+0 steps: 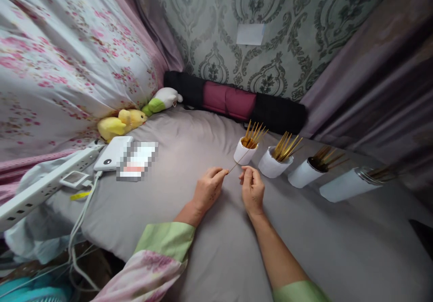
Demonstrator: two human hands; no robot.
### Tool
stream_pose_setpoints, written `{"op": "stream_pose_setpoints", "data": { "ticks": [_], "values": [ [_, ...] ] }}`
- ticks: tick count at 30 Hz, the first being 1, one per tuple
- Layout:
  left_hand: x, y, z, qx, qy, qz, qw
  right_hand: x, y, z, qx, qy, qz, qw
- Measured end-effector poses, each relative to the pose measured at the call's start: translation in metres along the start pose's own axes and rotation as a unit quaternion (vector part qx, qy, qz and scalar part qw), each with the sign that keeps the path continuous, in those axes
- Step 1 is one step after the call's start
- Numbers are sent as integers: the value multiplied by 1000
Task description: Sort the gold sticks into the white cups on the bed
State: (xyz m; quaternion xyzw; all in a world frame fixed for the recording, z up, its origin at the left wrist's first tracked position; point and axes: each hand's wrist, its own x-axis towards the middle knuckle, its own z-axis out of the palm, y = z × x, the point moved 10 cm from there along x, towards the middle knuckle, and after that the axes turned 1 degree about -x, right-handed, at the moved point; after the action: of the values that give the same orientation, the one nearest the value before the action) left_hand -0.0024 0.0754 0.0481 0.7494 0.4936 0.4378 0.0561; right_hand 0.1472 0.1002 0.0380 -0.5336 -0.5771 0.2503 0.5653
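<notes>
My left hand (209,187) pinches one end of a thin brown stick (237,163), which slants up and away toward the nearest white cup. Beside it, my right hand (252,188) is closed with curled fingers and does not visibly touch the stick. Whether anything sits inside those fingers is hidden. Just beyond both hands stands a small white cup (241,154) holding a bunch of thin yellow-brown sticks (252,135). Right of it runs a row of white containers: a wider cup (274,167), a tilted-looking cylinder (304,174) and a taller cylinder (348,187), each with similar sticks.
A grey sheet (176,157) covers the surface. At left lie a power strip (50,180), a white power bank (115,153) with cable and a blurred-out card (138,160). Plush toys (122,124) and a black-and-maroon roll (230,100) line the back.
</notes>
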Motion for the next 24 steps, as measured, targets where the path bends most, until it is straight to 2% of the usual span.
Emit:
{"op": "stream_pose_setpoints", "data": {
  "ticks": [16,24],
  "values": [
    [0,8,9,77,-62,30,995,-5,-4,5,70,-37,26,997],
    [-1,6,14,89,-83,16,992,-2,3,7,89,-35,55,994]
  ]
}}
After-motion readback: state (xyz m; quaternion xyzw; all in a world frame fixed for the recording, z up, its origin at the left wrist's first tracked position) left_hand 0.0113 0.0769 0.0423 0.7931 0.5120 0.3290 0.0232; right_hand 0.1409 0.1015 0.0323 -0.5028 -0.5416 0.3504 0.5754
